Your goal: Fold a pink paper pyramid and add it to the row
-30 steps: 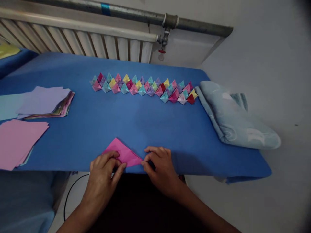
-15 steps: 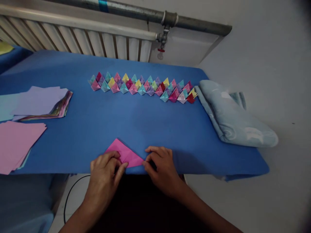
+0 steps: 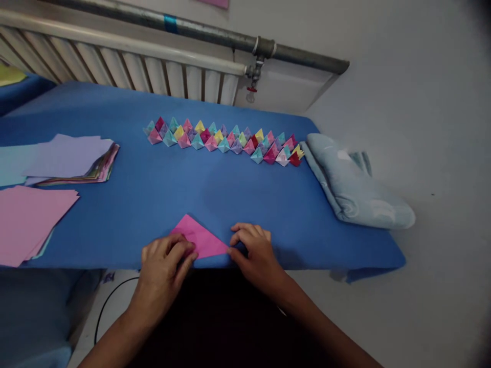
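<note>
A bright pink sheet of origami paper (image 3: pixel 205 241), folded into a triangle, lies at the near edge of the blue-covered table. My left hand (image 3: pixel 164 260) is closed on its left part, thumb and fingertips pinched together there and hiding that corner. At the opposite end, my right hand (image 3: pixel 255 255) has its thumb and index finger on the pointed right corner, the other fingers loosely curled. Farther back, several small folded paper pieces (image 3: pixel 210 143) in many colours stand in a long band of rows.
Purple and light blue paper sheets (image 3: pixel 67 158) lie stacked at left, with a pile of pink sheets (image 3: pixel 34 220) nearer me. A folded light blue blanket (image 3: pixel 353 189) rests at the right end. Behind the table (image 3: pixel 184 179) run a radiator (image 3: pixel 153 71) and a metal pipe (image 3: pixel 215 33).
The view has shifted slightly. My left fingers have drawn closer together on the pink paper; my right thumb and index finger stay at its right corner.
</note>
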The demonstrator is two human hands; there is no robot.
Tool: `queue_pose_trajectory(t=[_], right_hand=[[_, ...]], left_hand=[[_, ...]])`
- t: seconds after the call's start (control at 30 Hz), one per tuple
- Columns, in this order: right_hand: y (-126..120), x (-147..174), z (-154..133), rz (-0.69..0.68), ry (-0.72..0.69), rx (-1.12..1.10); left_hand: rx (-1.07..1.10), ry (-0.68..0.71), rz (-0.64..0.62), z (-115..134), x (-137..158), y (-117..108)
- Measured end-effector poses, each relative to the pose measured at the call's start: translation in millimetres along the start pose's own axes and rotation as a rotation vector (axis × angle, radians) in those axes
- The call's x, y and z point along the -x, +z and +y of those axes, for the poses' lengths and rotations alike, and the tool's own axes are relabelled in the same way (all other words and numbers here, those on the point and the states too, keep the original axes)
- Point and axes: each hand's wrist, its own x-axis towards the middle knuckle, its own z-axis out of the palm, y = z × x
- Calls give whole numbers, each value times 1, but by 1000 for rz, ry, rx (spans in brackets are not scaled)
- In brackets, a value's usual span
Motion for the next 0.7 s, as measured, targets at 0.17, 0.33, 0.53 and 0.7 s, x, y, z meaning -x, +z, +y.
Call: queue_pose_trajectory(t=[0.17,0.33,0.53,0.7], right_hand=[[1,0,-2,17,-4,15],[2,0,-3,9,21,1],[5,2,-3,38,2,30],[11,12,-5,64,-216,111]], left_hand=[[-124,239,-30,16,-3,-2],[-183,332,-43,21,7,4],[-214,321,75,5,33,2],[-152,311,213,6,30,11]])
